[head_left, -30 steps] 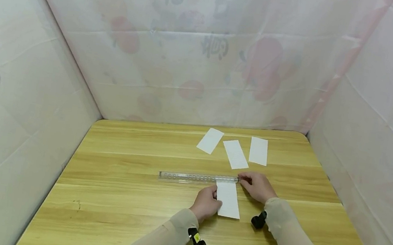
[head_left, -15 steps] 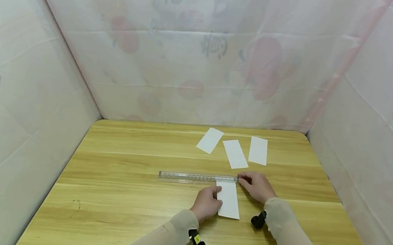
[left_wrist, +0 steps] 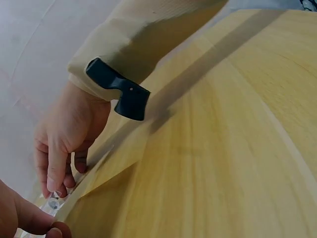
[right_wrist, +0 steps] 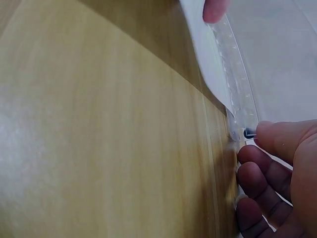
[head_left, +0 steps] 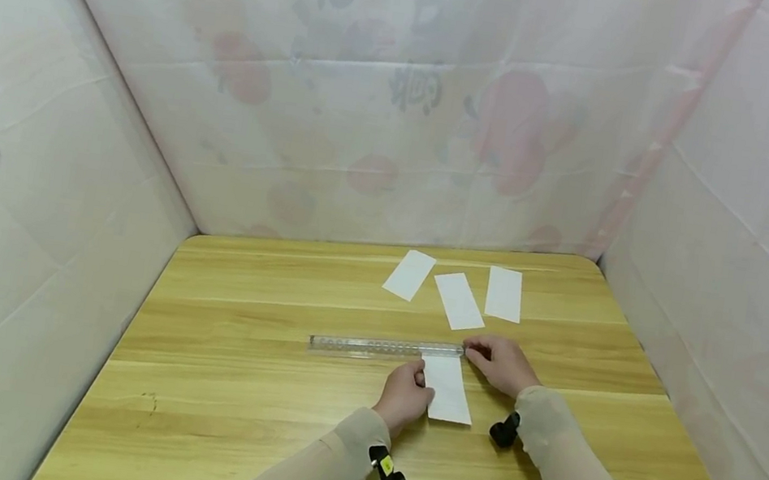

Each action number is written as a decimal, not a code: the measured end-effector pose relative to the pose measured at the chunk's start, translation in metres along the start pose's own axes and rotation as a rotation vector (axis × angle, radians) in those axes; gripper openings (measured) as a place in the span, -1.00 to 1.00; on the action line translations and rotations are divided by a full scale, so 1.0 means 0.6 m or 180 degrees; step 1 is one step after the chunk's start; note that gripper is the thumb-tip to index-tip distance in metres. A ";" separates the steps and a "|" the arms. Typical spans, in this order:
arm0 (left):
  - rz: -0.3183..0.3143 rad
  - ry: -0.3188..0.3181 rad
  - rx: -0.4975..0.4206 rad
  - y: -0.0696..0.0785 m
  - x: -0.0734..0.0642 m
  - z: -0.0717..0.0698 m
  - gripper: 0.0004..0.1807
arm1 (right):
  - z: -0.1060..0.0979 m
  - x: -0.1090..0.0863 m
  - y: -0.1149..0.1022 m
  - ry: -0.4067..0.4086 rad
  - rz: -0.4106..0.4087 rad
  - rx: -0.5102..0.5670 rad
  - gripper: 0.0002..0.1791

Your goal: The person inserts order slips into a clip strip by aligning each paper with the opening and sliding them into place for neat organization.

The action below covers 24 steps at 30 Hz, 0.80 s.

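Observation:
A long clear plastic strip (head_left: 369,346), patterned with a row of round marks, lies crosswise on the wooden table. One white paper slip (head_left: 449,395) has its far edge against or under the strip's right part; I cannot tell which. My left hand (head_left: 404,397) pinches the slip's left side between thumb and fingers. In the right wrist view the paper (right_wrist: 205,62) bends up off the tabletop. With thumb and fingertips, my right hand (head_left: 503,365) holds the strip's right end, where a small dark piece (right_wrist: 249,133) shows beside the thumb.
Three more white slips, a left one (head_left: 409,275), a middle one (head_left: 459,301) and a right one (head_left: 505,295), lie flat beyond the strip. Fabric walls (head_left: 370,131) enclose the wooden table (head_left: 205,412) at the back and sides.
The slip's near edge has shifted slightly away from me. My left fingers, which reached over the paper half a second ago, are back at its left edge. The right hand keeps its place.

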<state>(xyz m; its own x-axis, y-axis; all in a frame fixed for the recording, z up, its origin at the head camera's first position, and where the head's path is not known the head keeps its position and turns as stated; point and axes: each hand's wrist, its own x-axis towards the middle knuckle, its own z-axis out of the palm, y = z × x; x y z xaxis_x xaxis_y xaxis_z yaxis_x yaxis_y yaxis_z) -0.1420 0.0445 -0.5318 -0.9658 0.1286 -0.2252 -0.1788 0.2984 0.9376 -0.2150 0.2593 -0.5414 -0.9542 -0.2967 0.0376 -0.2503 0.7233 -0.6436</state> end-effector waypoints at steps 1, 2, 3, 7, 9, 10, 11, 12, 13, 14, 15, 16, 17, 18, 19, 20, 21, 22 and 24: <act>0.0020 0.0024 0.0036 -0.001 0.000 0.000 -0.53 | 0.000 0.000 0.000 -0.0005 -0.0014 0.0001 -0.77; 0.0027 0.0048 0.0070 -0.001 -0.001 0.001 -0.57 | 0.000 0.000 0.000 -0.0009 -0.0028 0.0003 -0.77; 0.0039 0.0062 0.0085 -0.001 -0.001 0.001 -0.65 | 0.000 -0.001 -0.001 -0.0007 -0.0048 0.0002 -0.77; 0.0081 0.0060 0.0074 0.000 -0.004 0.001 -0.85 | -0.002 -0.003 -0.003 0.0024 -0.0094 0.0028 -0.78; 0.0086 0.0043 0.0036 0.001 -0.004 0.002 -0.86 | -0.002 -0.004 -0.003 0.0030 -0.0112 0.0024 -0.78; 0.0086 0.0027 0.0020 0.001 -0.004 0.002 -0.86 | -0.002 -0.004 -0.003 0.0025 -0.0114 0.0024 -0.78; 0.0085 0.0008 -0.0011 0.002 -0.004 0.002 -0.86 | -0.002 -0.004 -0.003 0.0019 -0.0119 0.0018 -0.78; 0.0078 -0.0008 -0.0031 0.002 -0.003 0.003 -0.85 | -0.002 -0.005 -0.002 0.0012 -0.0123 0.0008 -0.78; 0.0075 -0.0026 -0.0053 0.002 -0.003 0.003 -0.83 | -0.002 -0.005 -0.002 0.0007 -0.0125 0.0004 -0.77; 0.0069 -0.0041 -0.0078 0.002 -0.002 0.003 -0.81 | -0.001 -0.005 -0.002 0.0005 -0.0127 0.0003 -0.77; 0.0074 -0.0045 -0.0102 0.002 -0.002 0.004 -0.78 | -0.001 -0.005 -0.002 0.0005 -0.0124 0.0002 -0.77; 0.0064 -0.0043 -0.0114 0.002 -0.002 0.004 -0.76 | -0.001 -0.005 -0.002 0.0006 -0.0118 -0.0004 -0.76; 0.0068 -0.0033 -0.0122 0.002 -0.001 0.005 -0.75 | -0.001 -0.005 -0.003 0.0007 -0.0110 -0.0007 -0.76; 0.0077 -0.0024 -0.0119 0.001 -0.001 0.005 -0.74 | -0.001 -0.005 -0.003 0.0009 -0.0097 0.0000 -0.76; 0.0093 -0.0016 -0.0109 0.001 0.000 0.006 -0.74 | -0.001 -0.005 -0.004 0.0012 -0.0090 0.0007 -0.76; 0.0112 -0.0004 -0.0094 0.000 0.000 0.006 -0.73 | -0.002 -0.005 -0.004 0.0012 -0.0080 0.0014 -0.76; 0.0129 0.0007 -0.0073 0.000 0.001 0.007 -0.73 | -0.002 -0.006 -0.004 0.0013 -0.0072 0.0017 -0.75; 0.0138 0.0014 -0.0059 -0.001 0.002 0.007 -0.74 | -0.003 -0.006 -0.004 0.0013 -0.0067 0.0022 -0.75; 0.0160 0.0019 -0.0033 -0.003 0.003 0.008 -0.74 | -0.003 -0.006 -0.005 0.0017 -0.0063 0.0032 -0.75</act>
<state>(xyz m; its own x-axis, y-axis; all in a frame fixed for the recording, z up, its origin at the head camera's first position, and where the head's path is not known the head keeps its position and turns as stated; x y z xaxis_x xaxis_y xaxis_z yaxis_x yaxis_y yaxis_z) -0.1424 0.0488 -0.5351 -0.9747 0.1377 -0.1763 -0.1321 0.2818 0.9503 -0.2113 0.2595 -0.5383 -0.9500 -0.3075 0.0545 -0.2674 0.7109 -0.6504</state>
